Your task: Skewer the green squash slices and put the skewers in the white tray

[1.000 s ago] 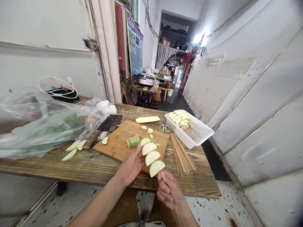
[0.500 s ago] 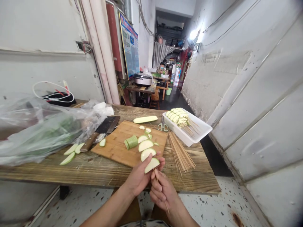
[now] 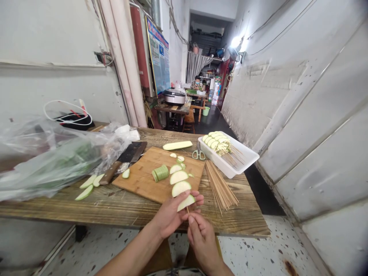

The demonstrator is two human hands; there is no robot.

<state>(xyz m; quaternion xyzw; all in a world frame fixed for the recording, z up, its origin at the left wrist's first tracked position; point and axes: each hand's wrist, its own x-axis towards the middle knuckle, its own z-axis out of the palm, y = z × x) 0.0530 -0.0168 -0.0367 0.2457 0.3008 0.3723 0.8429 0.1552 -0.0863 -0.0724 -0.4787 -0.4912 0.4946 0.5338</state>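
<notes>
A wooden table (image 3: 244,220) carries a cutting board (image 3: 140,178) and, at the table's far right corner, a white plastic tray (image 3: 248,155). By the board's near right corner, the left hand (image 3: 170,216) cups and the right hand (image 3: 202,234) pinches: respectively, a half-moon slice (image 3: 186,203), apparently zucchini, and its skewer (image 3: 188,210).

Your wooden surface (image 3: 115,206) carries a cutting board (image 3: 140,173); right of it, skewers (image 3: 220,188) and a white tray (image 3: 248,157); left, a cleaver (image 3: 130,152) and plastic bag (image 3: 64,159).

Left hand (image 3: 169,217) around lowest slice (image 3: 186,202), right hand (image 3: 202,238) on skewer (image 3: 188,210)
</notes>
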